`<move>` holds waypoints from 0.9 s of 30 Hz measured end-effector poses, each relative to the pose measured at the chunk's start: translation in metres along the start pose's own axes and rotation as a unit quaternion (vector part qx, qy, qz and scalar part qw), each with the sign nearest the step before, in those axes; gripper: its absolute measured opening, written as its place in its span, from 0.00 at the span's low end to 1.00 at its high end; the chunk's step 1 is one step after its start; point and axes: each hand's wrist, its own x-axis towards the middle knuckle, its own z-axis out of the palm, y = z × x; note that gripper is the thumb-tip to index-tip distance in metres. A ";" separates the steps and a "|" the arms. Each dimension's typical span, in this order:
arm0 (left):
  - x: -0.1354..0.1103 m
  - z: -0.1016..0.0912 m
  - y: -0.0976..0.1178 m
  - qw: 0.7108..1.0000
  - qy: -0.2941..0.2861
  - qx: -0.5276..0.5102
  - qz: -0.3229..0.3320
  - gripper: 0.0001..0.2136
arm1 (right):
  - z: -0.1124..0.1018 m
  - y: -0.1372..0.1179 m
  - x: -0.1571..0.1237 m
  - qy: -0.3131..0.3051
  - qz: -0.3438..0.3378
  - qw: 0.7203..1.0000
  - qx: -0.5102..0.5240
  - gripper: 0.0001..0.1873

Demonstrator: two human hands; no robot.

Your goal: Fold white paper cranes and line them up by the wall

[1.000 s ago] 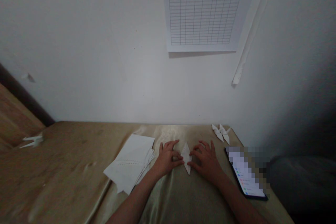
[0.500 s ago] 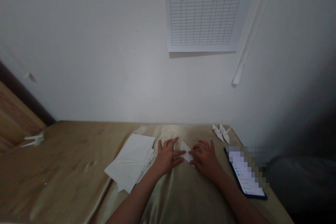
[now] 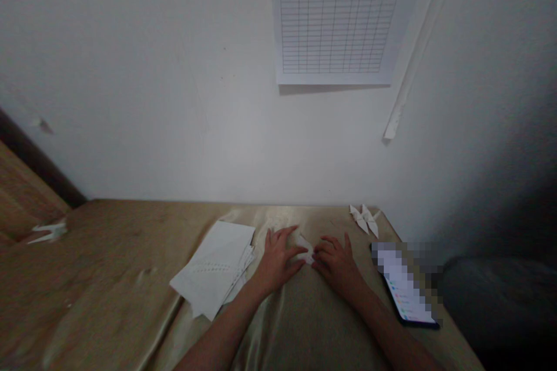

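A small piece of folded white paper (image 3: pixel 306 242) lies on the cloth between my two hands, partly covered by fingertips. My left hand (image 3: pixel 278 259) holds its left side with thumb and a finger, while the other fingers stretch forward. On the right side, my right hand (image 3: pixel 337 262) pinches the paper's edge between thumb and bent fingers, one finger raised. The exact folds are too small to make out. Beyond my right hand sits a folded white paper figure (image 3: pixel 364 220) with pointed wings.
A stack of white paper sheets (image 3: pixel 213 269) lies left of my left forearm. To the right rests a phone (image 3: pixel 409 295) with its screen lit. Another folded paper piece (image 3: pixel 50 232) is at the far left. A printed table sheet (image 3: pixel 335 29) hangs on the wall behind the cloth-covered table (image 3: pixel 108 278).
My right hand has moved slightly left and its fingers have closed in on the paper. Less of the paper's near corner shows. The view has shifted a little.
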 end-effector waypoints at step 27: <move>0.002 0.029 0.011 0.990 -0.045 0.070 -0.114 0.22 | 0.008 0.008 0.002 -0.021 0.090 0.996 0.001 0.07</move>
